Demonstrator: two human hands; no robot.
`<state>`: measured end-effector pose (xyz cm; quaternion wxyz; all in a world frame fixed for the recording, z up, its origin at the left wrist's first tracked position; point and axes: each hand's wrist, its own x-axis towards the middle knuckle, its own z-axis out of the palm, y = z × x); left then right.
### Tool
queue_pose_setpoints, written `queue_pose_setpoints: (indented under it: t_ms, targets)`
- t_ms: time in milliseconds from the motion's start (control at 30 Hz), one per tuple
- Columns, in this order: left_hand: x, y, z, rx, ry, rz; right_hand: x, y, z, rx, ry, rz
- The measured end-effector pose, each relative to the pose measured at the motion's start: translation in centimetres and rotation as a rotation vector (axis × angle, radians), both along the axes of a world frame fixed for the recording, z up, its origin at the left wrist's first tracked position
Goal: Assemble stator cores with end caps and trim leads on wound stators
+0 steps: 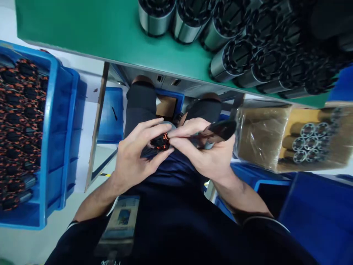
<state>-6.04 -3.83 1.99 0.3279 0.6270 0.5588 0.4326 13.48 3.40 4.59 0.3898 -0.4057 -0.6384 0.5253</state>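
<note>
Over my lap, my left hand (136, 152) is closed around a motor stator (160, 142) with a dark core and copper-orange windings. Thumb and fingers wrap its sides, hiding much of its body. My right hand (209, 151) comes in from the other side, its thumb and forefinger pinched together at the stator's winding end. What lies between those fingertips is too small to make out. A dark glossy object (222, 129) is tucked in the right palm, partly covered by the fingers; its kind is unclear.
Several silver cylinders with black slotted ends (157, 20) stand on the green bench (82, 29) ahead. On the left, a blue crate (49, 147) is filled with wound stators. To the right, a plastic-lined carton (259, 136) holds metal cores (311, 142), beside blue bins (317, 206).
</note>
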Motion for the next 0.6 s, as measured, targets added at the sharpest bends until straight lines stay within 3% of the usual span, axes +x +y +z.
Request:
queue_pose_setpoints:
  t_ms: [133, 267, 467, 600]
  targets:
    - [0.2, -0.3, -0.6, -0.034, -0.07, -0.034, 1.1, 0.3, -1.3, -0.143, 0.131, 0.046]
    - [0.8, -0.3, -1.5, -0.07, -0.289, -0.037, 2.2, -0.3, -2.5, -0.309, 0.162, -0.003]
    - [1.8, -0.2, -1.5, -0.264, -0.626, -0.099, 1.4, -1.2, -1.8, -0.206, 0.131, -0.009]
    - [2.3, -0.4, -1.3, -0.402, -0.651, -0.046, 0.8, -1.1, -1.5, -0.184, 0.09, 0.014]
